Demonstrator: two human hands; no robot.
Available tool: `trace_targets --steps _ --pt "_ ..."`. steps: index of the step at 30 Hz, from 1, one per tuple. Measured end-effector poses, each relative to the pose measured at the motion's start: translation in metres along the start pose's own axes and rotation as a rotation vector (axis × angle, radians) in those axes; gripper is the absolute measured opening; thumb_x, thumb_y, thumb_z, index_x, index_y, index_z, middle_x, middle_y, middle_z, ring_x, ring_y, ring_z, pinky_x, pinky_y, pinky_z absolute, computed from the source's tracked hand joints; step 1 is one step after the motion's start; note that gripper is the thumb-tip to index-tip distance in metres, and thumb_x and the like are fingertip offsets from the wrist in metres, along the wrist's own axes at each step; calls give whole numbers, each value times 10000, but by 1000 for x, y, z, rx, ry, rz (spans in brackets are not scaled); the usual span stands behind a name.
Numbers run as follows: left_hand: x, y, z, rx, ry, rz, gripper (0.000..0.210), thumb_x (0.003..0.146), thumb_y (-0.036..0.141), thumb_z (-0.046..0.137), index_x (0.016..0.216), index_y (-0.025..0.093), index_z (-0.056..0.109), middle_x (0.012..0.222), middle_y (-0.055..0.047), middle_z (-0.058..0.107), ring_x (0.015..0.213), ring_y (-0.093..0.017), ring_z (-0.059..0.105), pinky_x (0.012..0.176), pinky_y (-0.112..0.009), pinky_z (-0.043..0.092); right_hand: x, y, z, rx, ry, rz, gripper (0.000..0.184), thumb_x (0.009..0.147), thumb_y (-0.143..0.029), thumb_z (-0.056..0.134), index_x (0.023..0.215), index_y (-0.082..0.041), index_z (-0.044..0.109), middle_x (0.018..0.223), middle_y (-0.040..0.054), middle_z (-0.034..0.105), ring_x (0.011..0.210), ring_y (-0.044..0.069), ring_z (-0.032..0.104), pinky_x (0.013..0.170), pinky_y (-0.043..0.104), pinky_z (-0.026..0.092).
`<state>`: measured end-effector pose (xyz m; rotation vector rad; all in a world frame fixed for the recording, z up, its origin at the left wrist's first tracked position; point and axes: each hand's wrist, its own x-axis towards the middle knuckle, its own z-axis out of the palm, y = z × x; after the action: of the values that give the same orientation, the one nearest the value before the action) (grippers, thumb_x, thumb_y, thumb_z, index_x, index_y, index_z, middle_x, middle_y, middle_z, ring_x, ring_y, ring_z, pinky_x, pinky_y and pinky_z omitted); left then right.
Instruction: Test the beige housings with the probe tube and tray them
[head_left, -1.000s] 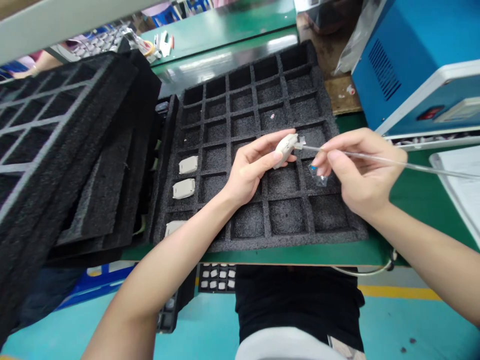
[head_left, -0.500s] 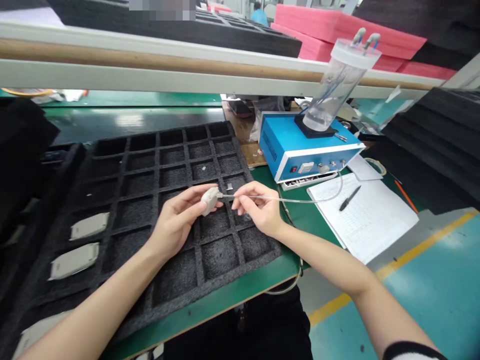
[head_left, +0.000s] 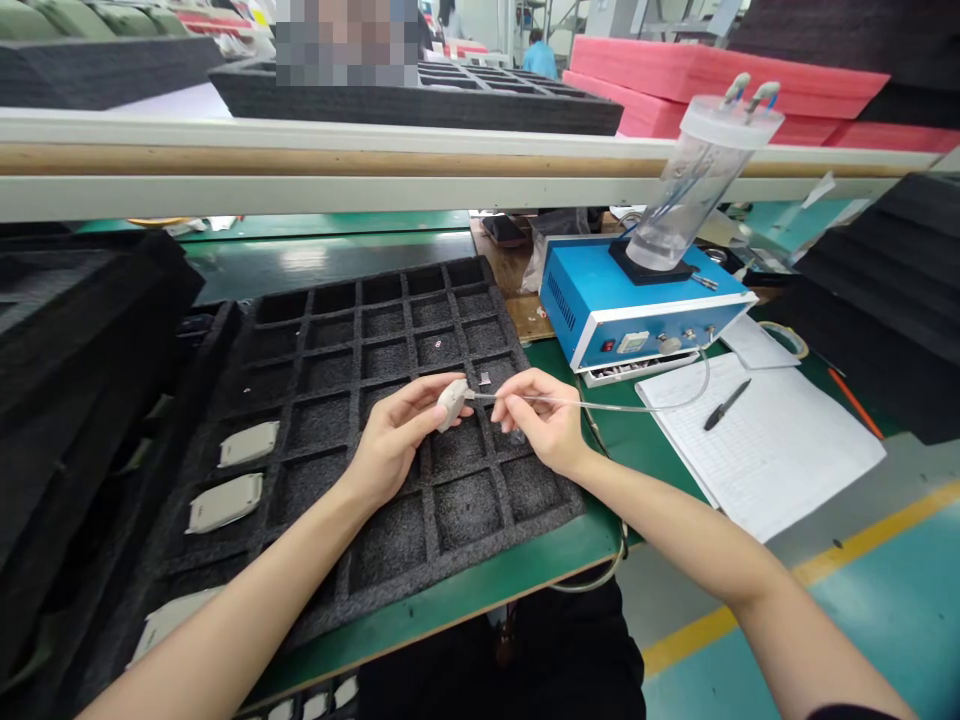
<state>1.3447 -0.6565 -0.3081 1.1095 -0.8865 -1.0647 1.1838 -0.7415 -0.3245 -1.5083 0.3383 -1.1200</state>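
Observation:
A small light-grey plastic housing [head_left: 453,404] is pinched between the thumb and fingers of my left hand [head_left: 396,432], above the black foam tray [head_left: 469,512]. My right hand [head_left: 544,418] grips a thin clear tube [head_left: 630,408] close to its end, which meets the housing's right side. Whether the tube is seated in the housing or only touches it, I cannot tell. From my right hand the tube curves to the front of a blue box [head_left: 637,325]. Several similar grey housings, such as this one [head_left: 225,502], lie in the tray's left compartments.
A clear cylinder [head_left: 682,190] with some liquid stands on the blue box. Papers [head_left: 780,440] with a black pen [head_left: 726,405] lie to the right. A shelf edge [head_left: 375,195] crosses above the bench. Stacked black foam [head_left: 67,400] rises at the left. A person sits beyond the shelf.
The view has shifted, so everything appears further right and mostly slightly lower. Both hands keep their holds on the housing and the tube, with little change between them.

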Motion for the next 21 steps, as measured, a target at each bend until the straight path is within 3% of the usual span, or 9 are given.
trace_targets --steps 21 --pt "-1 2 1 29 9 -2 326 688 314 770 1001 227 751 873 -32 736 802 -193 675 774 -296 510 0 0 -1 -18 0 17 140 828 -310 602 815 -171 617 645 8 649 498 87 554 485 221 490"
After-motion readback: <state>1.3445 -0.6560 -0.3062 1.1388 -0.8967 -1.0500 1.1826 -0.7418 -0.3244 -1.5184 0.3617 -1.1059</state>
